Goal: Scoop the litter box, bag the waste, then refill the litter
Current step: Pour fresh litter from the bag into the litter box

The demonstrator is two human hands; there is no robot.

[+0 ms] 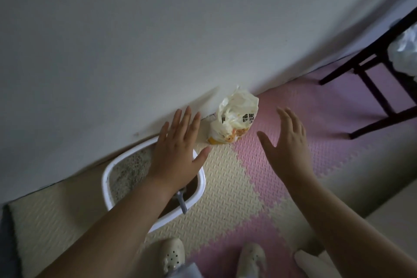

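A white litter box [107, 178] stands against the wall, with grey litter [130, 169] inside. The handle of a grey scoop [181, 202] sticks out over its near rim. A yellow-white litter bag [234, 117] stands upright by the wall, just right of the box. My left hand [178, 144] hovers flat over the box's far right corner, fingers straight and spread, holding nothing. To the right of the bag, above the mat, my right hand [286, 142] is also spread and holds nothing.
Cream and pink foam mats [228, 178] cover the floor. A dark wooden chair [372, 79] stands at the right with a white plastic bag [404, 52] on it. My two feet in pale clogs [172, 255] are at the bottom edge.
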